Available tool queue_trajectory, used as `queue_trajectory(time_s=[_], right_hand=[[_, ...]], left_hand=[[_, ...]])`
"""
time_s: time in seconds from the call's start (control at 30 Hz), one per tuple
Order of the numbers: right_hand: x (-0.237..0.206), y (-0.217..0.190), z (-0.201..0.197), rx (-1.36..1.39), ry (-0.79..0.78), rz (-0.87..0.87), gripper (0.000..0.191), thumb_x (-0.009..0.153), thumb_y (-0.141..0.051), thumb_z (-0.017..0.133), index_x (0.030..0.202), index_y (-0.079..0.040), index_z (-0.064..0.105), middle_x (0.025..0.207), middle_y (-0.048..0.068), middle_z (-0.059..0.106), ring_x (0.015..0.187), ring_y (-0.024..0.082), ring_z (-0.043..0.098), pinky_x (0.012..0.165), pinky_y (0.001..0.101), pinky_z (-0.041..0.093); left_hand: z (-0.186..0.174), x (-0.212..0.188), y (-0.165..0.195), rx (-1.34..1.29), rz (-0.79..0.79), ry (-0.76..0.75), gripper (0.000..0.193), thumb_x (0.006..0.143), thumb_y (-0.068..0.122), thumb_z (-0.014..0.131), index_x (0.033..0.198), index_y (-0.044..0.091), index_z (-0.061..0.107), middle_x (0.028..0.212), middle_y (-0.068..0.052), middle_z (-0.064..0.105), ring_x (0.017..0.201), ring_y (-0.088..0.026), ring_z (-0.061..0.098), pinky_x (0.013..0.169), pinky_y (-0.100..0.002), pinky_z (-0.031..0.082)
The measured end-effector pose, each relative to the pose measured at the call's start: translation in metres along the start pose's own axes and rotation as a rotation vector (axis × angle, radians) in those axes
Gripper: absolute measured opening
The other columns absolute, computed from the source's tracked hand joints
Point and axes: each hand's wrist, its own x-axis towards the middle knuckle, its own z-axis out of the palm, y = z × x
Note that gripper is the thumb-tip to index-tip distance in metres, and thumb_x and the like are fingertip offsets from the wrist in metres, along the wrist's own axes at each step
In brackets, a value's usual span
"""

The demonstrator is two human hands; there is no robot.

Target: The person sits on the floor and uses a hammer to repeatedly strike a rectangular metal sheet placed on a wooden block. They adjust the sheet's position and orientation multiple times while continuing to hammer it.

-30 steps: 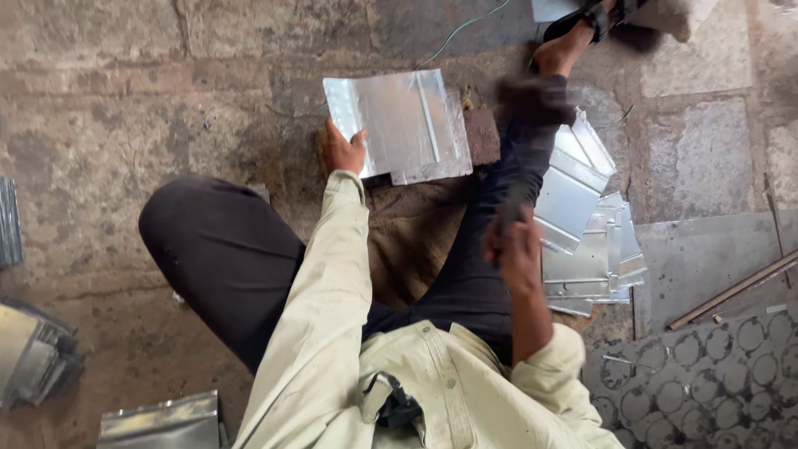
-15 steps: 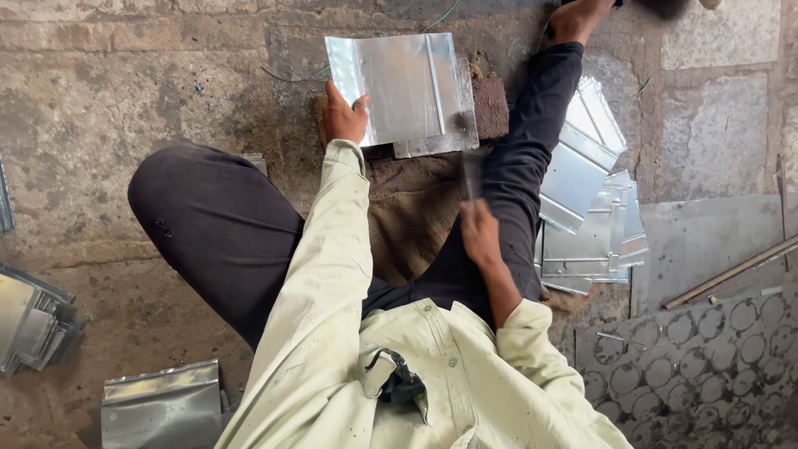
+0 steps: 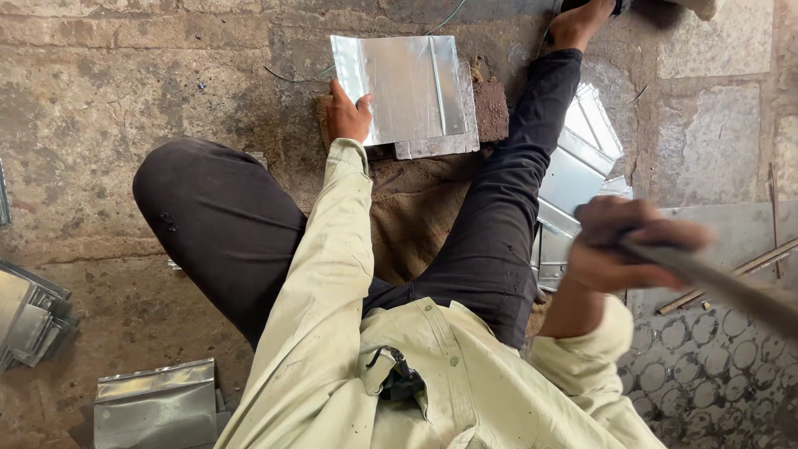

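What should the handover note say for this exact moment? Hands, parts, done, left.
Left hand: pressing the near left edge of the metal sheet, which lies flat on the stone floor over a brick.
Right hand: raised to the right, grip closed on a tool handle; blurred, its head is out of view.
Stack of folded sheets lies right of the outstretched leg; more folded pieces at lower left.
Done: sheet shows a raised fold line.
Left: cannot tell from this view.

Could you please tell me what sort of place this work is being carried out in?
Probably a small sheet-metal workshop at floor level. The left hand steadies a shiny folded metal sheet on the worn stone floor, a stack of similar grey metal panels lies alongside, and the right hand grips a blurred tool.
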Motion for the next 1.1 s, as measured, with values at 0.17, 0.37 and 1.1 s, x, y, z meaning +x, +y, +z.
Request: queue_trajectory(time_s=[0.17, 0.37, 1.1], right_hand=[[-0.114, 0.083, 0.033, -0.604, -0.312, 0.406, 0.038, 0.119, -0.041, 0.047, 0.124, -0.007, 0.064, 0.102, 0.006, 0.066, 0.089, 0.016, 0.061, 0.079, 0.0256, 0.049], [-0.082, 0.065, 0.045, -0.451, -0.183, 1.172, 0.039, 0.111, -0.042, 0.049, 0.101, -0.006, 0.062, 0.068, 0.001, 0.052, 0.051, 0.010, 0.044, 0.043, 0.0264, 0.034], [-0.033, 0.031, 0.035, -0.584, -0.080, 1.188, 0.052, 0.114, -0.054, 0.039, 0.087, -0.011, 0.053, 0.067, -0.003, 0.052, 0.050, 0.006, 0.047, 0.043, 0.0212, 0.036]], left_hand=[[-0.001, -0.002, 0.002, -0.017, 0.068, 0.052, 0.064, 0.095, 0.023, 0.077, 0.141, 0.000, 0.037, 0.115, -0.029, 0.072, 0.098, -0.044, 0.075, 0.081, -0.049, 0.061], [-0.002, -0.004, 0.004, 0.009, 0.062, 0.070, 0.073, 0.089, 0.024, 0.080, 0.142, 0.001, 0.037, 0.113, -0.032, 0.070, 0.100, -0.048, 0.071, 0.082, -0.052, 0.057], [0.002, -0.001, -0.003, 0.045, 0.128, 0.089, 0.070, 0.088, 0.024, 0.080, 0.138, -0.005, 0.040, 0.120, -0.035, 0.065, 0.111, -0.052, 0.065, 0.090, -0.054, 0.052]])
